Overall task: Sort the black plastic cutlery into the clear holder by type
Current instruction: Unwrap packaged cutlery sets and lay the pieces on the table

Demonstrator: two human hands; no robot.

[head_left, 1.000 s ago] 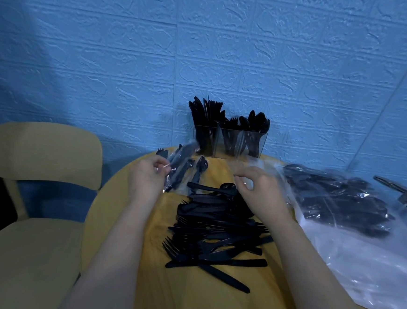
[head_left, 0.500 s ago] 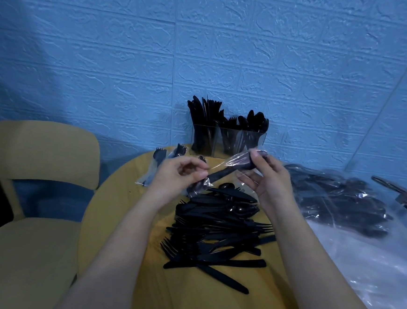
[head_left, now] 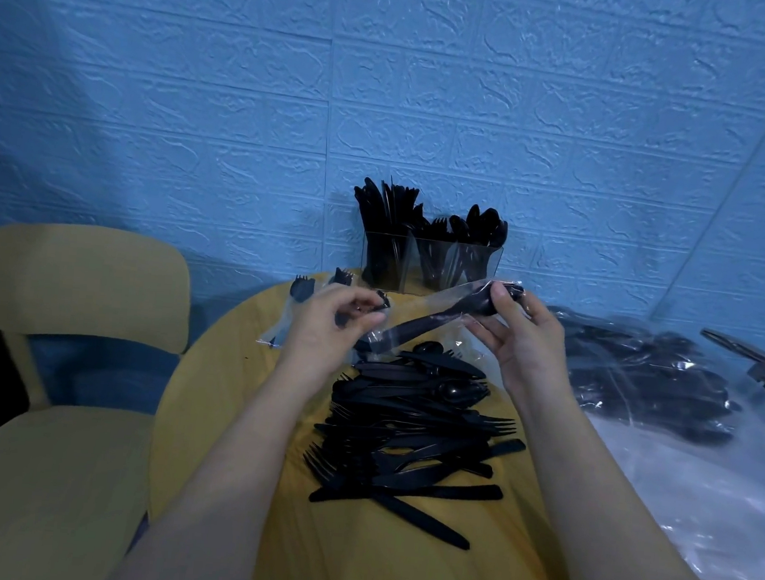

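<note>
The right hand (head_left: pixel 525 342) pinches the far, upper end of a wrapped spoon (head_left: pixel 442 315), thumb and fingertips curled on the bowl through its clear sleeve. The left hand (head_left: pixel 329 327) pinches the near, lower end of that sleeve with curled fingers, so the piece hangs slanted between the two hands, above the far end of the loose cutlery pile (head_left: pixel 410 434).

The spoon looks light and stiff, though thin plastic of this kind would likely flex or snap if bent hard. The film is probably slick and crinkly, so a grip on film alone may slide; holding the bowl through the wrap and drawing the sleeve off the handle end seems the surer way.

The clear holder (head_left: pixel 428 266) stands at the far edge of the table (head_left: pixel 235 392), against the wall, with knives in the left compartment, forks in the middle and spoons in the right. More wrapped forks (head_left: pixel 300 290) lie left of the hands, and a large plastic bag (head_left: pixel 664 403) of cutlery lies to the right.

Whether the sleeve is already torn open cannot be told. The left fingertips are partly blurred, and black pieces in the pile merge together in the dim light.
</note>
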